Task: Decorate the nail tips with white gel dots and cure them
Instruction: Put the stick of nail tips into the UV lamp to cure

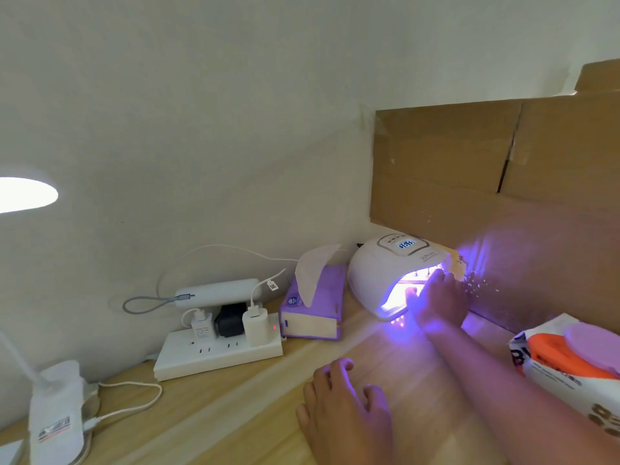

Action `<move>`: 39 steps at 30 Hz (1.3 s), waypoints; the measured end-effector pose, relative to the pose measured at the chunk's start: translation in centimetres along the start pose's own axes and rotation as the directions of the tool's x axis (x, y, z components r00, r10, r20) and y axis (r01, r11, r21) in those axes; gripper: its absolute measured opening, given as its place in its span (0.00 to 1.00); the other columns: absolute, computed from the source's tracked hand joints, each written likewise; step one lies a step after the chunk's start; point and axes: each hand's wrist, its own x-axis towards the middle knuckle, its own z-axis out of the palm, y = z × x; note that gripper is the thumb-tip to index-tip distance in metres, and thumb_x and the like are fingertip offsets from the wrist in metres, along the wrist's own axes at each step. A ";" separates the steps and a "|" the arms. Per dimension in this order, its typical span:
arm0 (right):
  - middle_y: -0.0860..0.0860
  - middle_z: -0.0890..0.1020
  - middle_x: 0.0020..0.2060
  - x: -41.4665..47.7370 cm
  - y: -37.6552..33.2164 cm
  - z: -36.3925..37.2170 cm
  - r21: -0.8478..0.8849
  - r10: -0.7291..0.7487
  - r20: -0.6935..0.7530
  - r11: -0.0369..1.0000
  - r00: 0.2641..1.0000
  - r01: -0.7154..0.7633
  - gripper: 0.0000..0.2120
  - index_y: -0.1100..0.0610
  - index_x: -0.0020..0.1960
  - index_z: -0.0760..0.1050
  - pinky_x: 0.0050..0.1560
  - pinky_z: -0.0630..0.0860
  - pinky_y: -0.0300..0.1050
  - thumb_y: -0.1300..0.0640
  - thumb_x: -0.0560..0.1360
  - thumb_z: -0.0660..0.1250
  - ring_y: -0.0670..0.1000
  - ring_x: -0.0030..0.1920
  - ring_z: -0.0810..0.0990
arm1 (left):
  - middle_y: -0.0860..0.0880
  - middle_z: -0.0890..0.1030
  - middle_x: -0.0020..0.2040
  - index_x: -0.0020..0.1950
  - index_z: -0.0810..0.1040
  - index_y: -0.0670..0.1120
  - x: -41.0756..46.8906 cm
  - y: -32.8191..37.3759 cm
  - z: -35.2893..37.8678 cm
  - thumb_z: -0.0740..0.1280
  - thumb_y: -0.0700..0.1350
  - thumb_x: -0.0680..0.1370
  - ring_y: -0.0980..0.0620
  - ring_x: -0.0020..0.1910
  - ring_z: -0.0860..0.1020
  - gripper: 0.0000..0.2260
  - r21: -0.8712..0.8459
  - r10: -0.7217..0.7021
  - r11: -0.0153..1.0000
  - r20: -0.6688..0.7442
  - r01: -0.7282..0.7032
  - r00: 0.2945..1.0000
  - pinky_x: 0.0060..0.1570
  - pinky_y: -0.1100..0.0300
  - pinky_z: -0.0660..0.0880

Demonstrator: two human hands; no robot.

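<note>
Curing under way: right hand reaches into the lit lamp, grip indiscernible, nail tips hidden beyond its fingers; left hand rests slack and empty nearer; dotting presumably done.

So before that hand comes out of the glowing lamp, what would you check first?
1. Nail lamp switched on: ok, violet light shines from its opening.
2. Curing time left on the display: cannot tell, the digits glow but are blurred.
3. Right hand at the opening: ok, its fingers reach inside.
4. Nail tips under the light: cannot tell, hidden by the hand and the glare.
5. Left hand out of the way: ok, it rests on the table, fingers loosely curled, holding nothing.
</note>
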 end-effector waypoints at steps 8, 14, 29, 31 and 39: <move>0.63 0.71 0.64 1.4 0.0 -0.7 0.095 0.100 0.162 0.989 0.982 -0.117 0.23 0.64 0.70 0.66 0.57 0.73 0.54 0.53 0.80 0.62 0.65 0.61 0.76 | 0.52 0.81 0.35 0.37 0.81 0.50 0.1 -0.1 -0.4 0.82 0.41 0.48 0.46 0.33 0.80 0.21 0.045 0.025 0.999 0.035 -0.027 0.999 0.35 0.57 0.64; 0.62 0.70 0.65 1.6 -0.2 0.0 0.028 0.113 0.158 0.992 0.981 -0.119 0.26 0.66 0.71 0.63 0.57 0.74 0.52 0.51 0.80 0.61 0.64 0.62 0.77 | 0.51 0.82 0.40 0.41 0.82 0.50 0.0 -0.5 -0.1 0.80 0.41 0.56 0.44 0.39 0.81 0.17 0.002 -0.003 1.000 0.026 0.003 1.000 0.39 0.55 0.63; 0.61 0.68 0.71 2.5 0.5 -1.1 0.127 -0.033 0.381 0.992 0.924 -0.018 0.28 0.62 0.75 0.61 0.63 0.72 0.48 0.52 0.79 0.60 0.60 0.69 0.71 | 0.60 0.73 0.61 0.62 0.72 0.60 0.0 -0.4 -1.5 0.64 0.53 0.76 0.56 0.63 0.69 0.14 0.056 -0.118 0.992 0.135 0.111 0.984 0.52 0.59 0.57; 0.62 0.63 0.73 2.1 0.5 -1.0 0.036 0.022 0.383 0.999 0.924 -0.039 0.31 0.67 0.76 0.55 0.65 0.69 0.47 0.51 0.81 0.59 0.60 0.71 0.68 | 0.61 0.72 0.62 0.62 0.71 0.61 0.0 -0.4 -1.5 0.64 0.53 0.75 0.57 0.63 0.69 0.15 0.071 -0.130 0.990 0.148 0.121 0.980 0.55 0.60 0.58; 0.62 0.71 0.66 0.8 0.7 -0.3 0.041 0.036 0.154 0.998 0.987 -0.042 0.24 0.67 0.67 0.63 0.57 0.73 0.51 0.53 0.79 0.64 0.61 0.65 0.74 | 0.61 0.71 0.61 0.61 0.71 0.61 0.0 -0.6 -1.3 0.64 0.53 0.75 0.56 0.62 0.69 0.15 0.074 -0.154 0.987 0.156 0.144 0.976 0.52 0.60 0.58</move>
